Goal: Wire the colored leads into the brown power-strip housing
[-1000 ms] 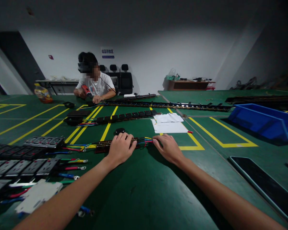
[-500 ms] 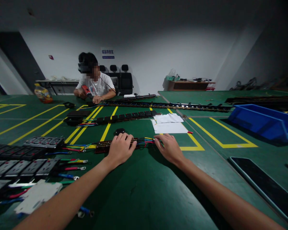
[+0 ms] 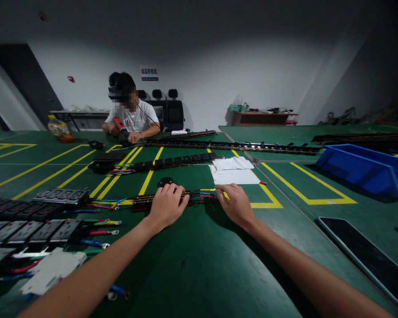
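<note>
My left hand (image 3: 166,205) rests over a narrow dark strip with brass-coloured rails (image 3: 142,202), its fingers curled round the strip's right part. From the strip's right end, yellow, blue and red wires (image 3: 203,194) run toward my right hand (image 3: 236,205). That hand pinches the yellow wire's end between thumb and fingers; the fingertips partly hide it. More coloured wires with metal ring terminals (image 3: 116,204) come out of the strip's left end. A small round black object (image 3: 166,181) lies just beyond my left hand.
Socket modules (image 3: 29,232) with lugged wires lie at left. White papers (image 3: 234,170), a blue bin (image 3: 361,170) and a phone (image 3: 361,258) are to the right. Across the green table a co-worker (image 3: 132,117) holds a red power tool (image 3: 120,126) near a long strip (image 3: 232,145).
My right hand has shifted slightly to the right, and the yellow wire now reaches straighter toward its fingertips. My left hand stays in place on the strip.
</note>
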Demonstrator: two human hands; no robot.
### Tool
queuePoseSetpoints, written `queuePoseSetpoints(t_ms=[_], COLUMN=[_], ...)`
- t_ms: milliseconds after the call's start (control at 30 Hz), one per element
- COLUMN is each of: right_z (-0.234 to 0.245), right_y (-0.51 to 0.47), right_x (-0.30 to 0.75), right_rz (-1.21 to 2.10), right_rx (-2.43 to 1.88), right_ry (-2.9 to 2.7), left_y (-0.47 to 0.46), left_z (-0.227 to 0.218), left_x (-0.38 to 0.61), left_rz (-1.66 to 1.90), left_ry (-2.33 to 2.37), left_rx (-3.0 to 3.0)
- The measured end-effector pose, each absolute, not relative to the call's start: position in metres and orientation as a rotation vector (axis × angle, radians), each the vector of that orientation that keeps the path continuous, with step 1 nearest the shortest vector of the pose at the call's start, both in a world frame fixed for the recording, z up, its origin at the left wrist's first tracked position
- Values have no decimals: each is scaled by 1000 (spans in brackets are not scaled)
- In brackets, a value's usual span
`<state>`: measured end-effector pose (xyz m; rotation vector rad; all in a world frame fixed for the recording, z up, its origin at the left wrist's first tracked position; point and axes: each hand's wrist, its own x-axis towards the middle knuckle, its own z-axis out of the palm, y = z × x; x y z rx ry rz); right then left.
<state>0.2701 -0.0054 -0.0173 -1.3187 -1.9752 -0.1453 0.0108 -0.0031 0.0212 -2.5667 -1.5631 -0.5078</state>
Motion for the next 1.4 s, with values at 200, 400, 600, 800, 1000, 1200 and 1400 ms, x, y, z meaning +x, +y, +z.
queuePoseSetpoints(t_ms=[200,400,600,800,1000,1200,1400], right_z=[-17,-16,-17,-16,-15,-15,-14], right_y=[-6,-5,-5,-6,-6,-6,-7], right_x=[270,270,269,270,269,269,269], right_rz=[-131,-82,-117,-102,-53,-54,-62], right_rx=[-1319,-1353,-1350,-1337,-1363,-1361,-1364], right_ry=[-1999,-2042,-2020,-2029,-2064,-2043,-2070], left_y=[-3,-3,-3,-3,-2,-3,-4], left_z=[21,22,20,19,19,21,21], left_x=[11,11,11,11,11,12,11], left_rz=[-509,-498,-506,-518,-522,-514,-517], left_ry=[-1556,-1557,-1519,-1521,-1524,-1533,-1546], left_rx=[-2556,-2559,-2520,-2531,-2535,-2539,-2555])
